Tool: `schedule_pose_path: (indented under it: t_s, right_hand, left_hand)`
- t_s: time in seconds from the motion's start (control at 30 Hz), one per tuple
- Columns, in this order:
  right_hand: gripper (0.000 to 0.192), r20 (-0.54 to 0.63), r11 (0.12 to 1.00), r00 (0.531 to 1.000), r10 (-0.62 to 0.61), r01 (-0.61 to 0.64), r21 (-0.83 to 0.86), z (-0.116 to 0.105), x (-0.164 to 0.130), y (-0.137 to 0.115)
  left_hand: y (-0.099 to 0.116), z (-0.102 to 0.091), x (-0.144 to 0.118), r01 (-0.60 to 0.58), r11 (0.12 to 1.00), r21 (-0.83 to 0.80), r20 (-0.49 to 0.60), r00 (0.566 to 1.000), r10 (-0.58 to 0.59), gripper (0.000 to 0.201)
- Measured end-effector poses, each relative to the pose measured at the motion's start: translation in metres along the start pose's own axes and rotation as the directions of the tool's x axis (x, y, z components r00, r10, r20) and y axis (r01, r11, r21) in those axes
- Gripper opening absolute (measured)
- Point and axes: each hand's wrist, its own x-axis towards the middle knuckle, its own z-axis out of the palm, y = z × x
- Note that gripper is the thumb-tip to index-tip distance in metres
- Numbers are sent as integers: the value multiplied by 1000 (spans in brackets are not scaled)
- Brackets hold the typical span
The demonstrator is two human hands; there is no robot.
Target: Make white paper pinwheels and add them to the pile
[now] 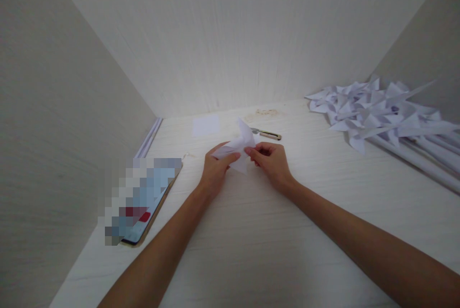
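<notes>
A white paper pinwheel (245,134) is held between both hands above the table, its pointed blades fanning out. My left hand (214,168) grips it from the left, with the thumb pressed on a lower blade. My right hand (272,160) pinches the pinwheel near its middle with thumb and forefinger, the other fingers curled in. What the right fingertips hold at the centre is too small to make out. Just behind the hands lies a utility knife (270,134), and a flat white paper square (206,126) is to its left.
A pile of white paper pinwheels (359,111) on rolled paper sticks (413,162) fills the right back corner. A phone (154,207), partly blurred, leans at the left. More paper sticks (151,135) lie along the left wall. Small tan bits (266,112) lie near the back wall.
</notes>
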Motion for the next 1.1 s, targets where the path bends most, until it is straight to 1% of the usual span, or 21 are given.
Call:
schedule_pose_path:
  t_s: [0.07,0.13,0.17,0.23,0.3,0.37,0.43,0.53,0.63,0.7,0.77,0.83,0.87,0.9,0.97,1.03,1.1]
  right_hand:
    - [23,42,998,998,-35,37,-49,-5,5,-2]
    - [22,93,990,994,-64,74,-118,-12,12,-5]
    - [22,117,985,991,-70,87,-152,-15,15,-6]
    - [21,162,970,983,-82,116,-214,-20,20,-9]
    - [20,218,943,969,-116,176,-281,-23,22,-11]
    - [20,275,892,947,-167,264,-367,-25,23,-16]
    - [20,339,815,917,-211,357,-457,-25,21,-22]
    - [18,436,685,863,-255,479,-549,-25,19,-33]
    - [20,500,567,819,-281,562,-602,-24,17,-41]
    - [21,522,523,806,-280,584,-621,-24,16,-42]
    - [17,514,515,806,-293,586,-626,-22,16,-40]
    - [5,450,548,819,-356,573,-609,-20,15,-34]
    - [7,397,579,826,-400,564,-589,-19,13,-30]
    - [15,337,612,830,-444,556,-563,-18,12,-26]
    - [21,229,666,832,-506,545,-509,-16,8,-17]
    - [24,163,714,838,-521,532,-454,-15,5,-10]
    - [28,138,755,853,-504,512,-410,-13,1,-5]
  left_hand:
    - [6,-3,1,55,997,-45,114,992,-50,29]
    - [11,-6,1,99,993,-64,213,973,-84,33]
    - [13,-7,2,118,991,-60,243,965,-100,35]
    - [16,-7,1,138,990,-32,264,956,-125,36]
    - [17,-5,0,124,992,26,251,960,-127,35]
    - [18,-2,-1,87,992,96,232,967,-107,34]
    - [19,1,-2,48,983,177,205,975,-85,37]
    - [19,5,-4,-11,959,282,139,990,-29,40]
    - [19,8,-6,-43,948,315,91,996,15,41]
    - [17,9,-7,-48,948,314,64,998,29,42]
    - [14,9,-7,-55,949,311,26,998,49,41]
    - [11,8,-5,-64,956,287,-21,997,74,41]
    - [10,7,-4,-67,964,257,-51,995,83,42]
    - [9,5,-2,-69,975,212,-79,993,87,42]
    - [9,2,3,-63,992,105,-127,989,76,39]
    - [10,-2,7,-45,999,11,-161,986,46,30]
    - [11,-5,12,-31,998,-62,-192,981,19,22]
